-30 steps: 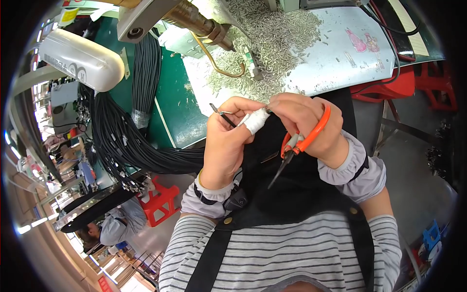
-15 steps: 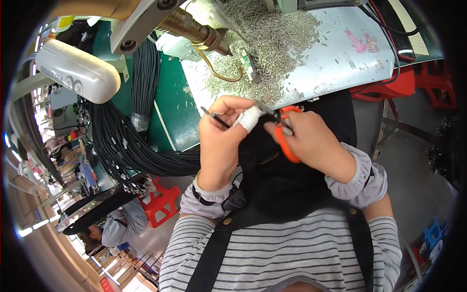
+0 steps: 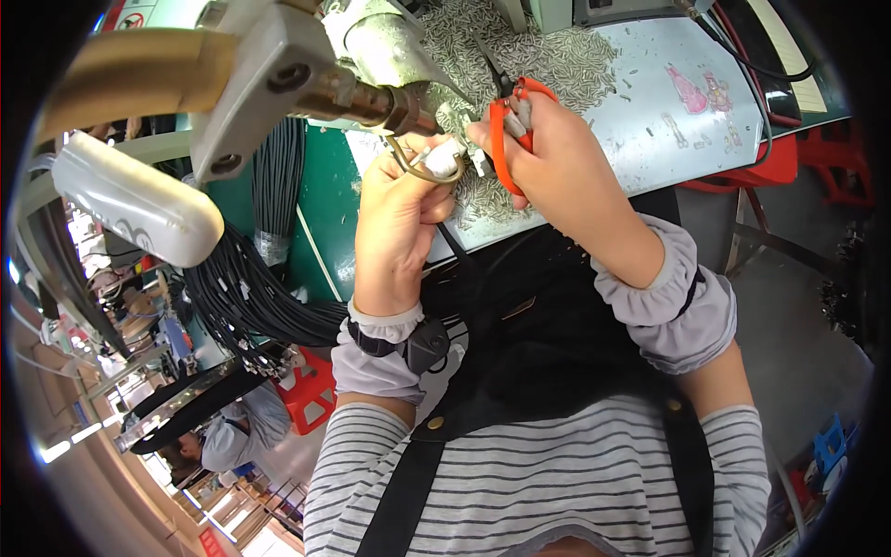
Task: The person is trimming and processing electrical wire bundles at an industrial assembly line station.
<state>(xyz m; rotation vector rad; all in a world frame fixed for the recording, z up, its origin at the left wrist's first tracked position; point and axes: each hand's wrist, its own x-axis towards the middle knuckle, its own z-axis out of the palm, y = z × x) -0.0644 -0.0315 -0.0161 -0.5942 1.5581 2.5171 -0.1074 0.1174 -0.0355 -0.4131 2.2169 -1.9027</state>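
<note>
My right hand (image 3: 557, 153) is wrapped round orange-handled scissors (image 3: 498, 139); their dark blades point away over the table. Its thumb and fingertips come close to the small metal fixture under the machine. My left hand (image 3: 394, 218) is closed just beside that fixture, behind a bent brass tube (image 3: 405, 160). White wrapping (image 3: 444, 160) covers one of its digits. A black cable (image 3: 452, 243) runs down from the left hand toward my apron; its upper end is hidden by the fingers. Many small silvery pins (image 3: 566, 70) lie heaped around the fixture.
Overhead at left hang the machine's metal nozzle (image 3: 408, 111) and a white lamp-like cylinder (image 3: 135, 200). A thick bundle of black cables (image 3: 246, 283) lies on the green table at left. Red stools (image 3: 311, 390) stand below; a person (image 3: 246, 432) sits far left.
Both hands have moved away from my body, up to the fixture among the pins. The scissors went along in the right hand, their blades now turned away from me.
</note>
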